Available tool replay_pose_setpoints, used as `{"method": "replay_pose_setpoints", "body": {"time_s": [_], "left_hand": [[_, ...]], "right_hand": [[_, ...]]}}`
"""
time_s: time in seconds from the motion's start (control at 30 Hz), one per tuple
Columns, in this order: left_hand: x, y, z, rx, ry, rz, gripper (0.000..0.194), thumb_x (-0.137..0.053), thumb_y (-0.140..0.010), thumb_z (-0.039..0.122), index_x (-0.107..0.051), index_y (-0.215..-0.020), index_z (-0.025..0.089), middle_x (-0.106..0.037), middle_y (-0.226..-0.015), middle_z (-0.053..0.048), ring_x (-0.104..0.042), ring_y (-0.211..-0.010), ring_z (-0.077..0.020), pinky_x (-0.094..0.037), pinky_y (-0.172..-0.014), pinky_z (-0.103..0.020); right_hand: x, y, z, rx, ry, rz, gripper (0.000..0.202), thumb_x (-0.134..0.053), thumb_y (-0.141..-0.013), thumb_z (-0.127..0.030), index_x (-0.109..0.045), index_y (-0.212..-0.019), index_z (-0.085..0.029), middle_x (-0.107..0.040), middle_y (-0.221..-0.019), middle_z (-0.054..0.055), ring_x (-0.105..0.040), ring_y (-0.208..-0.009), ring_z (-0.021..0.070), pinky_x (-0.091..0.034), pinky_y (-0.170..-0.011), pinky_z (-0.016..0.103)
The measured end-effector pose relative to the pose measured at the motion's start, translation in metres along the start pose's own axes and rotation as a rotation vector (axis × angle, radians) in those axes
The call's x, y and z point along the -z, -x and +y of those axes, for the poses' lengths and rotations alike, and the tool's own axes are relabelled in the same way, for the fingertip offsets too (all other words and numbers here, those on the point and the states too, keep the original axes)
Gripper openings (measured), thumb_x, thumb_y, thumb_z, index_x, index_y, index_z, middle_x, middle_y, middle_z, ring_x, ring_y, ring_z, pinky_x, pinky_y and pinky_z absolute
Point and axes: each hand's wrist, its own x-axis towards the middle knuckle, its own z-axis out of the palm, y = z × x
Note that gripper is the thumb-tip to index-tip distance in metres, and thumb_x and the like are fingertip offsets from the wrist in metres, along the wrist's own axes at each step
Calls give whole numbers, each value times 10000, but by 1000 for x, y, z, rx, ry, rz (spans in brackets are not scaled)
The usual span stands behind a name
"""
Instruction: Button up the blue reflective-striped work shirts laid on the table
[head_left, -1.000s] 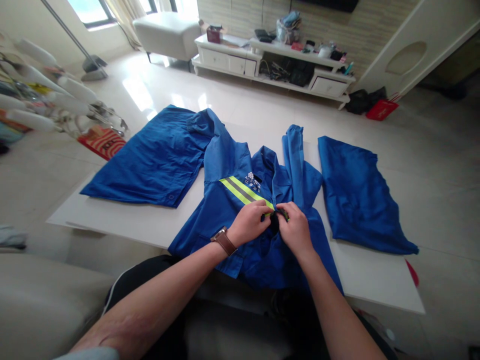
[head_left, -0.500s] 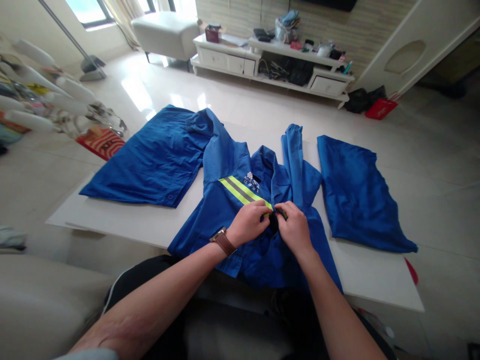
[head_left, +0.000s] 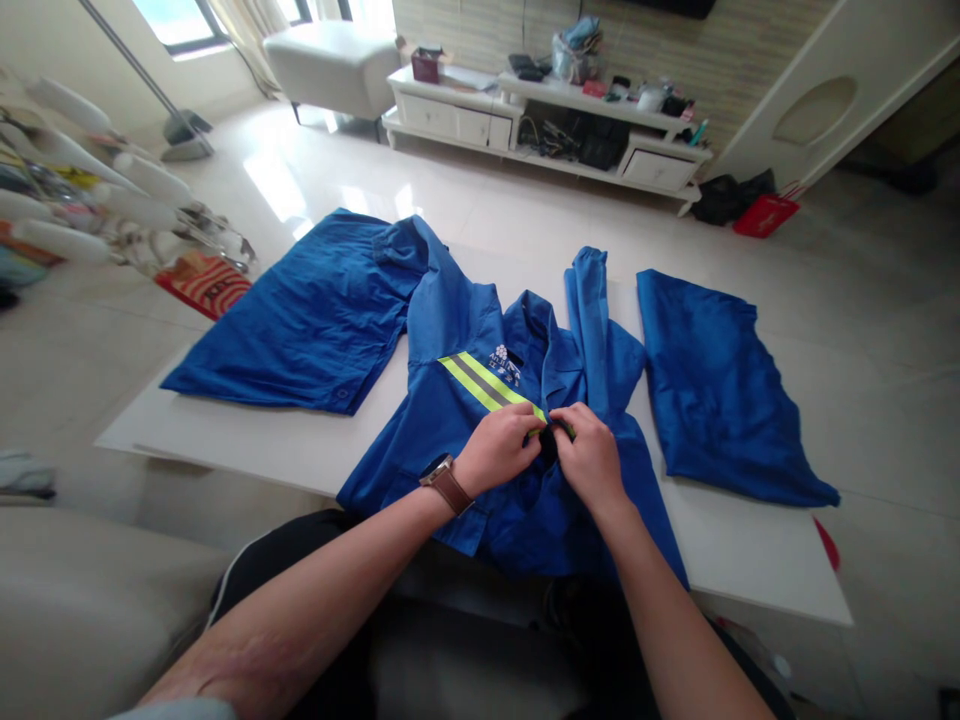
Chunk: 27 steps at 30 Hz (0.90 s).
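A blue work jacket [head_left: 450,420] with a yellow-and-grey reflective stripe [head_left: 487,382] and a white chest logo lies front up before me, collar pointing away. My left hand [head_left: 499,445], with a brown-strapped watch [head_left: 448,484] on its wrist, pinches one front edge of the jacket at the end of the stripe. Close beside it, my right hand [head_left: 589,450] pinches the opposite front edge. The fingertips of both hands nearly meet over the front opening. Any button or fastener between them is hidden by the fingers.
A folded blue garment [head_left: 292,320] lies left of the jacket, and another folded blue garment [head_left: 727,390] lies right, all on a white table [head_left: 765,560]. A red-striped paper bag [head_left: 199,283] stands past the left end. Beyond is a low white TV cabinet [head_left: 450,122].
Both hands stay at the same spot on the jacket front, with only slight finger movement. The whole view has shifted very slightly.
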Motion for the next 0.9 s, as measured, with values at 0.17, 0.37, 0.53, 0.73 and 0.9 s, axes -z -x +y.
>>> {"method": "replay_pose_setpoints", "body": {"time_s": [0.17, 0.37, 0.53, 0.73, 0.9], "left_hand": [[0, 0, 0, -3, -4, 9, 174, -570, -880, 118, -726, -860, 192, -627, -847, -42, -610, -817, -173, -478, -754, -275], [0, -1, 1, 2, -3, 12, 168, -574, -880, 124, -727, -855, 191, -631, -850, -41, -609, -811, -171, -475, -744, -275], [0, -1, 1, 5, -14, 4, 158, -581, -870, 120, -718, -833, 189, -626, -845, -43, -603, -805, -169, -471, -739, -270], [0, -1, 1, -2, -17, 1, 152, -574, -868, 121, -712, -841, 180, -621, -842, -38, -598, -806, -165, -462, -739, -272], [1, -1, 1, 8, -28, -18, 153, -572, -875, 131, -715, -858, 180, -626, -860, -36, -599, -813, -162, -459, -745, -266]], "right_hand": [[-1, 1, -1, 8, 21, 1, 227, -505, -935, -190, -716, -1001, -242, -707, -1033, 61, -661, -984, 234, -497, -843, 333], [-1, 1, -1, 12, 38, -9, 206, -503, -942, -202, -696, -1004, -236, -702, -1045, 61, -656, -988, 235, -487, -829, 328], [0, 1, 0, 4, 44, -24, 199, -510, -939, -192, -696, -996, -231, -702, -1040, 55, -655, -989, 230, -481, -835, 325], [1, 1, -2, -10, 58, -39, 223, -508, -942, -183, -710, -1020, -233, -706, -1061, 51, -655, -994, 223, -477, -830, 311], [1, 2, -4, -26, 72, -39, 241, -503, -950, -187, -721, -1033, -246, -708, -1066, 46, -654, -982, 214, -474, -810, 297]]}}
